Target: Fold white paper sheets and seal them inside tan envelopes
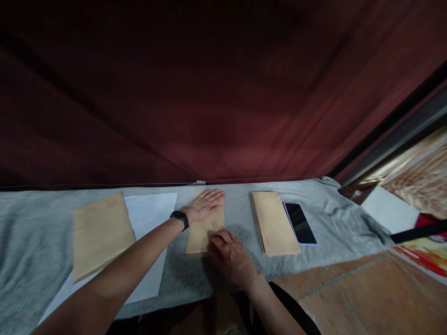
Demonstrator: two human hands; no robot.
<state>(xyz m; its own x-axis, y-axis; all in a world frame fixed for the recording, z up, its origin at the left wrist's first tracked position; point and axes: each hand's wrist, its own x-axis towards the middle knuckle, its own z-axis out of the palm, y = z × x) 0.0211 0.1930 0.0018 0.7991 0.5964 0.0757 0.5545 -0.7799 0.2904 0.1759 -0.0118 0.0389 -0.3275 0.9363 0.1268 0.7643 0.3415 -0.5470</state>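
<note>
A brown envelope lies in the middle of a grey cloth. My left hand, a black band on its wrist, rests flat and open on the envelope's far end. My right hand presses its curled fingertips onto the envelope's near right corner. A second brown envelope lies to the left, partly over a white sheet of paper. To the right sits a small stack of brown envelopes.
A black phone lies face up just right of the stack. A dark red curtain hangs behind the cloth. Brown floor tiles show at the lower right, with white paper and colourful prints beyond.
</note>
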